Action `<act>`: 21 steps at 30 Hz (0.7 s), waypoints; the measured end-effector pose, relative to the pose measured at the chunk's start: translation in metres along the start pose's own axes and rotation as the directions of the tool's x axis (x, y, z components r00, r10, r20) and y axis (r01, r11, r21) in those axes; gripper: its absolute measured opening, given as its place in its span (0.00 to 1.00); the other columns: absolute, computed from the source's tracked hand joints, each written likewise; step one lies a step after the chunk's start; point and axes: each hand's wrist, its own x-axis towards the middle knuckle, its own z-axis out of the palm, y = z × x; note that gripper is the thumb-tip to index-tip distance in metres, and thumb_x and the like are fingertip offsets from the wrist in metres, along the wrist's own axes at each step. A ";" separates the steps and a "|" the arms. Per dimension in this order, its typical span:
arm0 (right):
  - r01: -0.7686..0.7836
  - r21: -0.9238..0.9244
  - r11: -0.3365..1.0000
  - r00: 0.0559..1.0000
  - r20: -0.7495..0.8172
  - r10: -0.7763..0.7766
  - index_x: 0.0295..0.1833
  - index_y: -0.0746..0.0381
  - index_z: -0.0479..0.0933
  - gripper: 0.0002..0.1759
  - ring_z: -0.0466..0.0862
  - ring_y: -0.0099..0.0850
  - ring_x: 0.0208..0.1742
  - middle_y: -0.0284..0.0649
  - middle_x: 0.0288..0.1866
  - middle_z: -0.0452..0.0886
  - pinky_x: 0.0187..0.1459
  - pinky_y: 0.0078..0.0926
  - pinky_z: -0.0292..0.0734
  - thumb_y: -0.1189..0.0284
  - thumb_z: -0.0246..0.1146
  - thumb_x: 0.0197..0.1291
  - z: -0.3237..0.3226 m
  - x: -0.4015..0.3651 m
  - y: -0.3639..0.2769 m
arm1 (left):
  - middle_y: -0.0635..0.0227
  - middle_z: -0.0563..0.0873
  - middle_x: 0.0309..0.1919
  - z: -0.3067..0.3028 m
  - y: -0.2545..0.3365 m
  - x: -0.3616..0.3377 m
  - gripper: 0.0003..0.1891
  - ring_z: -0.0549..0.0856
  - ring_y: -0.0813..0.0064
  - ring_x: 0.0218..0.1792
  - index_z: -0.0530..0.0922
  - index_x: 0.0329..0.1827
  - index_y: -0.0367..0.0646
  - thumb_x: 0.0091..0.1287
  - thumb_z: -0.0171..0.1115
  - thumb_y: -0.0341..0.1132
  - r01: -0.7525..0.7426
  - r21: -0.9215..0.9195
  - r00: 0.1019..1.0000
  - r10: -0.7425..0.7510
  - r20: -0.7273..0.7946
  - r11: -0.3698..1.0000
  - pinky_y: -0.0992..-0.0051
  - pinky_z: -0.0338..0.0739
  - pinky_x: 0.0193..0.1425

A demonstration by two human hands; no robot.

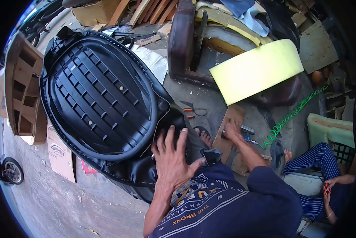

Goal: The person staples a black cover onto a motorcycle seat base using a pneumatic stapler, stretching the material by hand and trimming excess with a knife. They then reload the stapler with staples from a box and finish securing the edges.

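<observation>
A black motorcycle seat point(102, 95) lies with its ribbed plastic base facing up, and its black cover is folded over the rim with staples along the edge. My left hand point(172, 156) rests on the loose black cover point(136, 170) at the near end, fingers spread. Off to the right, my right hand point(232, 130) is closed around an air staple gun point(247, 129) low over a wooden board point(221, 146). From the tool's rear fitting runs a green coiled hose point(295, 115). My grip partly hides the tool's handle.
Orange-handled pliers point(194, 110) lie on the floor beyond my foot. A yellow foam block point(259, 69) leans on a worn dark armchair point(182, 43). At left stand a wooden frame point(25, 87) and flat cardboard point(60, 152). Another person point(318, 166) in striped trousers sits at right.
</observation>
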 end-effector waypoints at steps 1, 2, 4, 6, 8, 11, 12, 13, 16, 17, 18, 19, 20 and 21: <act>0.103 0.307 0.946 0.980 -0.193 -0.044 0.71 0.62 0.76 0.33 0.75 0.57 0.71 0.60 0.72 0.72 0.67 0.48 0.77 0.78 0.66 0.56 -0.046 -0.017 -0.044 | 0.49 0.64 0.79 0.000 0.006 0.001 0.50 0.64 0.44 0.78 0.64 0.81 0.45 0.58 0.78 0.56 -0.031 0.125 0.997 0.022 0.072 0.992 0.41 0.59 0.79; 0.305 0.342 0.889 0.905 -0.395 -0.159 0.69 0.65 0.77 0.29 0.78 0.57 0.66 0.57 0.61 0.77 0.64 0.50 0.78 0.77 0.65 0.58 -0.045 0.000 -0.071 | 0.49 0.64 0.79 0.008 0.006 0.001 0.50 0.64 0.44 0.78 0.64 0.81 0.45 0.58 0.78 0.56 -0.035 0.132 0.996 0.023 0.087 0.991 0.41 0.59 0.79; 0.570 0.403 0.716 0.754 -0.604 -0.260 0.67 0.64 0.77 0.27 0.79 0.54 0.63 0.53 0.60 0.78 0.64 0.47 0.77 0.74 0.67 0.60 -0.015 0.068 -0.119 | 0.49 0.62 0.81 0.032 0.001 0.003 0.49 0.62 0.44 0.80 0.62 0.82 0.46 0.61 0.76 0.55 0.021 0.271 0.999 -0.031 0.032 0.962 0.41 0.58 0.80; 0.578 0.430 0.694 0.735 -0.643 -0.214 0.67 0.64 0.77 0.27 0.79 0.53 0.63 0.52 0.61 0.79 0.64 0.47 0.77 0.73 0.68 0.61 -0.008 0.086 -0.156 | 0.49 0.62 0.81 0.045 -0.001 0.005 0.49 0.62 0.44 0.80 0.61 0.81 0.46 0.62 0.76 0.54 0.043 0.261 0.999 -0.042 -0.010 0.964 0.40 0.58 0.80; 0.337 0.446 0.829 0.900 -0.410 -0.146 0.65 0.62 0.77 0.25 0.79 0.52 0.66 0.53 0.65 0.79 0.66 0.47 0.77 0.71 0.70 0.62 -0.012 0.096 -0.180 | 0.47 0.63 0.81 0.048 0.000 0.011 0.47 0.63 0.45 0.80 0.60 0.80 0.43 0.62 0.76 0.50 0.070 0.243 0.995 -0.051 -0.084 0.967 0.42 0.60 0.79; 0.256 0.492 0.832 0.963 -0.203 -0.176 0.65 0.59 0.77 0.25 0.79 0.54 0.66 0.53 0.67 0.78 0.66 0.49 0.77 0.68 0.72 0.63 -0.009 0.117 -0.180 | 0.45 0.63 0.80 0.051 0.003 0.019 0.45 0.65 0.44 0.79 0.61 0.78 0.42 0.62 0.75 0.48 0.097 0.212 0.993 -0.080 -0.089 0.972 0.44 0.61 0.79; 0.243 0.494 0.835 0.966 -0.199 -0.164 0.65 0.59 0.77 0.25 0.79 0.54 0.66 0.53 0.67 0.78 0.66 0.49 0.77 0.68 0.72 0.63 -0.002 0.117 -0.175 | 0.44 0.64 0.80 0.051 0.003 0.021 0.44 0.66 0.43 0.79 0.62 0.76 0.40 0.61 0.75 0.46 0.090 0.213 0.992 -0.070 -0.101 0.973 0.46 0.62 0.79; 0.299 0.499 0.813 0.954 -0.179 -0.241 0.64 0.59 0.77 0.26 0.79 0.55 0.65 0.52 0.65 0.78 0.66 0.49 0.77 0.68 0.72 0.61 -0.002 0.117 -0.169 | 0.44 0.64 0.80 0.051 0.005 0.024 0.44 0.66 0.43 0.79 0.62 0.76 0.40 0.61 0.75 0.46 0.070 0.206 0.994 -0.051 -0.098 0.976 0.46 0.62 0.79; 0.503 0.424 0.753 0.860 -0.331 -0.388 0.63 0.58 0.76 0.27 0.80 0.56 0.62 0.51 0.62 0.78 0.64 0.51 0.78 0.67 0.74 0.58 0.011 0.086 -0.149 | 0.45 0.67 0.78 0.044 0.009 0.028 0.45 0.67 0.43 0.78 0.63 0.76 0.38 0.59 0.77 0.45 0.098 0.175 0.987 -0.073 -0.142 0.980 0.47 0.63 0.79; 0.646 0.297 0.703 0.739 -0.476 -0.477 0.62 0.59 0.76 0.28 0.81 0.57 0.60 0.51 0.60 0.78 0.63 0.52 0.78 0.67 0.74 0.56 0.016 0.068 -0.144 | 0.45 0.67 0.78 0.041 0.010 0.026 0.45 0.67 0.43 0.78 0.63 0.76 0.38 0.59 0.77 0.45 0.075 0.167 0.988 -0.050 -0.147 0.983 0.47 0.63 0.79; 0.618 0.309 0.723 0.764 -0.453 -0.459 0.60 0.59 0.76 0.26 0.81 0.56 0.60 0.51 0.60 0.77 0.62 0.52 0.78 0.67 0.74 0.56 0.028 0.061 -0.148 | 0.46 0.68 0.78 0.036 0.012 0.024 0.45 0.68 0.44 0.78 0.63 0.76 0.38 0.59 0.77 0.45 0.112 0.169 0.987 -0.090 -0.132 0.979 0.48 0.63 0.79; 0.578 0.309 0.755 0.791 -0.438 -0.426 0.59 0.60 0.77 0.25 0.81 0.55 0.59 0.51 0.59 0.77 0.62 0.52 0.78 0.67 0.73 0.56 0.034 0.062 -0.149 | 0.46 0.68 0.78 0.033 0.017 0.027 0.45 0.68 0.44 0.77 0.64 0.76 0.38 0.58 0.77 0.46 0.133 0.157 0.986 -0.114 -0.123 0.979 0.48 0.63 0.78; 0.554 0.305 0.774 0.806 -0.429 -0.407 0.57 0.60 0.78 0.20 0.81 0.53 0.59 0.52 0.58 0.78 0.62 0.51 0.79 0.68 0.70 0.59 0.030 0.060 -0.151 | 0.47 0.69 0.78 0.031 0.022 0.029 0.46 0.69 0.45 0.77 0.64 0.75 0.38 0.57 0.78 0.45 0.157 0.155 0.983 -0.139 -0.122 0.975 0.49 0.64 0.78; 0.551 0.385 0.740 0.823 -0.399 -0.405 0.55 0.60 0.79 0.17 0.81 0.52 0.59 0.53 0.56 0.79 0.63 0.48 0.79 0.70 0.68 0.60 0.039 0.075 -0.154 | 0.47 0.69 0.78 0.029 0.025 0.029 0.46 0.69 0.45 0.76 0.65 0.75 0.38 0.56 0.79 0.45 0.167 0.155 0.982 -0.150 -0.118 0.974 0.49 0.64 0.78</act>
